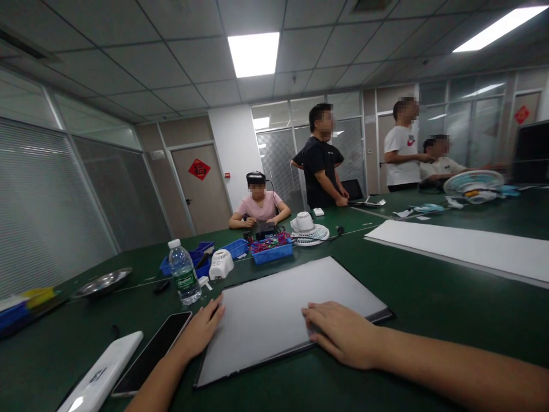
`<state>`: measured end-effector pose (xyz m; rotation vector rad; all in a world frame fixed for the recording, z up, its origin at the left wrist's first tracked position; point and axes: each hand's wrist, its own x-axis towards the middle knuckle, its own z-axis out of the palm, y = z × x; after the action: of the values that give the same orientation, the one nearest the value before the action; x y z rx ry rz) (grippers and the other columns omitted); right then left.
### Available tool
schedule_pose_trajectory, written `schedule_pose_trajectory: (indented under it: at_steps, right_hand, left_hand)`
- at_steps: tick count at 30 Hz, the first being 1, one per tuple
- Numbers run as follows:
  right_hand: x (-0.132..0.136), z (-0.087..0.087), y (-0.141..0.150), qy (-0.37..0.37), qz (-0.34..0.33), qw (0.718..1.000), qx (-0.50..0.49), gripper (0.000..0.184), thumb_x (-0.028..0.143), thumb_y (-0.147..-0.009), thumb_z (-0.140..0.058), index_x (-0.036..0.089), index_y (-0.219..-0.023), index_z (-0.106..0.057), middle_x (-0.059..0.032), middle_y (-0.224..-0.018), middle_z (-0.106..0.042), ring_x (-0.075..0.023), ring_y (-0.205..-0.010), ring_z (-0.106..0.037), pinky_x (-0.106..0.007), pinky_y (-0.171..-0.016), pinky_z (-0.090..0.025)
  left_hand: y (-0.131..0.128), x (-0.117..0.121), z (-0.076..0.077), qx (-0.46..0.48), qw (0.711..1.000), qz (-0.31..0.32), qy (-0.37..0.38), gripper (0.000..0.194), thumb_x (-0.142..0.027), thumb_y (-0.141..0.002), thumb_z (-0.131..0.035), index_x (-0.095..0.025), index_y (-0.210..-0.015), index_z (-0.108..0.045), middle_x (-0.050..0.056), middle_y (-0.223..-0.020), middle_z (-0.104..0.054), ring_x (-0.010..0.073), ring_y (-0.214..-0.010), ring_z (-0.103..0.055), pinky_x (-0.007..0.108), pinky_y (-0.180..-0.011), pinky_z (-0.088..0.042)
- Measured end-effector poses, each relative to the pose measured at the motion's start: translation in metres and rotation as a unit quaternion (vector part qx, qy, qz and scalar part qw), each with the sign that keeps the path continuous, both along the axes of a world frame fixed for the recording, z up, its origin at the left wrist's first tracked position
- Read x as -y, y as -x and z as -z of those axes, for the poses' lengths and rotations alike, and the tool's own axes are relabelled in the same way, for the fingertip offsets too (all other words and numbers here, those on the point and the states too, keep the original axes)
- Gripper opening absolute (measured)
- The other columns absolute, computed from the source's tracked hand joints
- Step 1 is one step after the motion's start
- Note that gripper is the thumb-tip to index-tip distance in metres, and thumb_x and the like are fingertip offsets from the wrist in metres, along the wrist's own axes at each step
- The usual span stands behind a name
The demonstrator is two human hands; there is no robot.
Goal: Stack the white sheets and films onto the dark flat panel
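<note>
A flat light-grey panel with a dark edge lies on the green table before me. Along its left edge rests my left hand, fingers stretched out and touching it. My right hand lies palm down on the panel's right part, its fingers slightly bent and holding nothing. A dark-screened phone is beside my left wrist, with a white device marked with small dark characters to its left. Just beyond my left hand stands a clear water bottle with a green label and white cap.
Behind the panel are a blue tray of coloured wires, a white fan part and a white housing. A metal dish sits left. Long white board lies right. Several people are around the far side, one wearing a headset.
</note>
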<state>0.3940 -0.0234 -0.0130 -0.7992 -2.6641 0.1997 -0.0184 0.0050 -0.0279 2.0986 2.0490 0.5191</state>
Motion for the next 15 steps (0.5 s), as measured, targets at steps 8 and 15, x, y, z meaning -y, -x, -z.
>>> schedule_pose_trajectory:
  at_steps: [8,15]
  right_hand:
    - [-0.087,-0.018,-0.073,-0.091,0.217,0.972,0.012,0.034,0.029,-0.1,-0.038,0.022,-0.127,-0.057,-0.0075,-0.141,-0.057,-0.0181,-0.14,-0.042,-0.036,-0.116,-0.031]
    - [-0.143,0.001,-0.246,-0.039,0.523,0.85,0.046,0.042,0.034,-0.098,-0.047,0.001,-0.122,-0.058,-0.0336,-0.135,-0.051,-0.0412,-0.131,-0.045,-0.064,-0.104,-0.033]
  left_hand:
    - [-0.004,-0.007,-0.001,-0.003,1.0,-0.002,0.006,0.071,-0.064,-0.089,-0.041,-0.019,-0.143,-0.051,0.009,-0.157,-0.04,0.0286,-0.146,-0.034,0.048,-0.12,-0.028]
    - [-0.008,-0.008,-0.004,-0.018,1.0,-0.01,0.013,0.066,-0.061,-0.089,-0.042,-0.021,-0.141,-0.055,0.009,-0.155,-0.042,0.0305,-0.145,-0.036,0.049,-0.119,-0.028]
